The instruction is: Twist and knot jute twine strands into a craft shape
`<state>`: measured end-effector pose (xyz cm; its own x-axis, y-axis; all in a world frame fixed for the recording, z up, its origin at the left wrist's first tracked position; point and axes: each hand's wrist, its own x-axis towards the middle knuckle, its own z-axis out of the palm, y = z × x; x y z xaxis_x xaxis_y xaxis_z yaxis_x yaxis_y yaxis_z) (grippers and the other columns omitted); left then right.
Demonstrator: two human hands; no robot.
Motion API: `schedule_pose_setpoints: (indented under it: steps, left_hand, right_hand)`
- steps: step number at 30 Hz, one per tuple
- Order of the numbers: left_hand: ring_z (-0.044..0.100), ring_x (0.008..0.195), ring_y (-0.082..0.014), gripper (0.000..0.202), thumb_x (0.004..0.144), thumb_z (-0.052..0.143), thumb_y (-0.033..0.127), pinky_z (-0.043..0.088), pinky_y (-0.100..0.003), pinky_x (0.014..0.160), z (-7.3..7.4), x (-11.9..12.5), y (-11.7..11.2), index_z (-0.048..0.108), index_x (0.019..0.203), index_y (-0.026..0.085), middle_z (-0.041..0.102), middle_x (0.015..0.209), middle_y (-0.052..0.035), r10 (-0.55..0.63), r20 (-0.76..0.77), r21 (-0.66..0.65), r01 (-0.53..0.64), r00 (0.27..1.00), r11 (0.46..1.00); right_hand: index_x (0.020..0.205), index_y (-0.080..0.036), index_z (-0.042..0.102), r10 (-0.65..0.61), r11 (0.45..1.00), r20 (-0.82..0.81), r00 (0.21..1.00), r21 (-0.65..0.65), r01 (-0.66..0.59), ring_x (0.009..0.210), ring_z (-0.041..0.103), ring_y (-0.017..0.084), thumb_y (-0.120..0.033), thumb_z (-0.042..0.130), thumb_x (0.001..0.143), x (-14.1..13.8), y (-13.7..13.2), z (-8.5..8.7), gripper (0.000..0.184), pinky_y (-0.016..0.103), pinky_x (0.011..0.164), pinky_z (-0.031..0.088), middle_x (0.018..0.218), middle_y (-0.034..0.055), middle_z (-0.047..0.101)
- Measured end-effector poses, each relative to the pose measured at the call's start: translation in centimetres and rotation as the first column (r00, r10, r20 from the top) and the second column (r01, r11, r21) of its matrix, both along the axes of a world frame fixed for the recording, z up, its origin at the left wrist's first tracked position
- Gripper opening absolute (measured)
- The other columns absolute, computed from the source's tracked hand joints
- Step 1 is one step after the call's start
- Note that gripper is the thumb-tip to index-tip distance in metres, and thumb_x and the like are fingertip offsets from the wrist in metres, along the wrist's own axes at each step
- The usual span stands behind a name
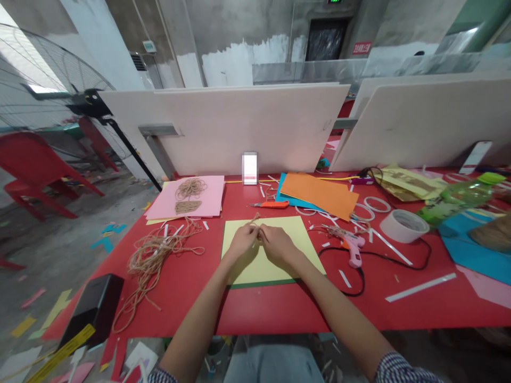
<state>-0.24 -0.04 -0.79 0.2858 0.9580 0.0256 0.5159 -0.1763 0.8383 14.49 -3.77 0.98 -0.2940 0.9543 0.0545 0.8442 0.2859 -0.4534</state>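
**Left hand (242,242) and right hand (277,244) pinch a short strand of tan twine (255,219)**

Both hands are drawn together, fingertips meeting and pressing on the fibrous strand, whose end sticks up from the grip. They rest over a smooth, pale yellow card (307,255), which lies on a dark green sheet (263,284) on the glossy red bench (271,314).

Left of the yellow card, a loose tangle of tan twine (154,260) sprawls across the bench. Beyond that tangle, a pink card (211,199) carries a flat spiral coil of twine (190,188) and a denser, rough-textured twine patch (187,207).

Directly beyond the yellow card lies an orange-handled utility knife (271,205), next to an orange card (319,194) overlapping a bright blue card (287,194).

Right of the yellow card sits a pink plastic glue gun (353,250), trailing a black cord (399,264). Further right stand a wide roll of white tape (404,225) and a ribbed green plastic bottle (455,197) lying on its side.
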Motion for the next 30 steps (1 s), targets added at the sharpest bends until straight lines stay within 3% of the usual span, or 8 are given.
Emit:
schedule_pose_setpoints:
  steps: [3,7,11,14,19,23,27,30]
  left_hand:
    - [0.049,0.059,-0.016,0.044,0.088,0.044,0.047,0.037,-0.027,0.061,0.1,-0.3,0.2,0.049,0.054,0.02,0.049,0.053,-0.0007,-0.007,0.024,-0.035,0.008,1.0,0.999]
    - [0.034,0.05,-0.0111,0.054,0.084,0.048,0.068,0.026,-0.026,0.051,0.2,-0.4,0.2,0.047,0.059,0.02,0.033,0.049,0.0047,-0.027,0.295,-0.175,0.082,0.955,0.981]
    - [0.018,0.045,-0.0078,0.049,0.083,0.053,0.063,0.016,-0.025,0.047,0.9,-0.5,-0.2,0.044,0.061,0.021,0.021,0.049,0.0083,-0.015,0.466,-0.288,0.168,0.884,0.943]
    - [0.017,0.045,-0.0077,0.04,0.083,0.053,0.053,0.015,-0.024,0.047,1.5,-0.5,-0.5,0.044,0.061,0.02,0.019,0.05,0.0085,-0.009,0.514,-0.302,0.191,0.858,0.934]
    - [0.03,0.047,-0.0086,0.033,0.079,0.056,0.041,0.025,-0.025,0.051,1.3,-0.4,-0.5,0.048,0.055,0.019,0.032,0.048,0.0059,-0.026,0.322,-0.205,0.096,0.946,0.974]
    - [0.044,0.052,-0.012,0.032,0.083,0.051,0.033,0.03,-0.026,0.056,0.9,-0.2,-0.4,0.058,0.057,0.017,0.051,0.053,0.0005,-0.007,-0.007,-0.018,0.007,1.0,1.0]
    - [0.046,0.055,-0.0137,0.031,0.085,0.052,0.033,0.029,-0.027,0.056,0.7,-0.1,-0.4,0.063,0.062,0.017,0.057,0.058,-0.0024,0.077,-0.159,0.086,-0.064,0.984,0.994]
    - [0.049,0.058,-0.0148,0.033,0.085,0.051,0.034,0.032,-0.026,0.059,0.2,-0.1,-0.1,0.061,0.059,0.017,0.055,0.056,-0.0017,0.126,-0.075,0.117,-0.116,0.989,0.986]
  right_hand:
    - [0.09,-0.019,0.058,-0.011,0.998,-0.211,0.977,-0.067,-0.004,0.076,0.057,0.016,-0.024,0.042,0.098,0.3,0.5,-0.1,0.019,0.025,0.067,0.034,0.087,0.0047,0.067]
    - [0.082,-0.019,0.055,-0.039,0.972,-0.529,0.847,-0.216,-0.09,0.07,0.052,0.014,-0.029,0.049,0.093,0.9,1.3,-0.2,0.016,0.024,0.064,0.038,0.077,-0.0003,0.059]
    - [0.073,-0.02,0.051,-0.095,0.929,-0.708,0.7,-0.316,-0.194,0.062,0.049,0.012,-0.038,0.058,0.084,1.4,1.5,-0.1,0.022,0.024,0.06,0.04,0.068,-0.0028,0.052]
    - [0.072,-0.02,0.05,-0.131,0.922,-0.721,0.681,-0.341,-0.183,0.061,0.049,0.012,-0.038,0.061,0.081,1.5,1.5,0.1,0.023,0.024,0.059,0.04,0.066,-0.0034,0.05]
    - [0.075,-0.019,0.053,-0.103,0.951,-0.594,0.798,-0.294,-0.097,0.065,0.053,0.013,-0.026,0.055,0.086,1.6,1.4,0.2,0.013,0.024,0.063,0.039,0.07,-0.0019,0.056]
    - [0.081,-0.017,0.062,-0.099,0.995,-0.179,0.979,-0.03,0.095,0.082,0.057,0.017,-0.021,0.052,0.093,1.5,1.2,0.5,0.016,0.028,0.072,0.039,0.088,0.0059,0.065]
    - [0.089,-0.016,0.067,-0.129,0.967,0.05,0.99,0.227,0.114,0.096,0.057,0.022,-0.023,0.05,0.097,1.2,0.8,0.9,0.02,0.031,0.081,0.04,0.101,0.0117,0.066]
    - [0.088,-0.016,0.067,-0.112,0.966,0.067,0.991,0.24,0.093,0.09,0.059,0.021,-0.026,0.048,0.098,0.5,0.4,1.0,0.023,0.03,0.077,0.04,0.093,0.0097,0.068]
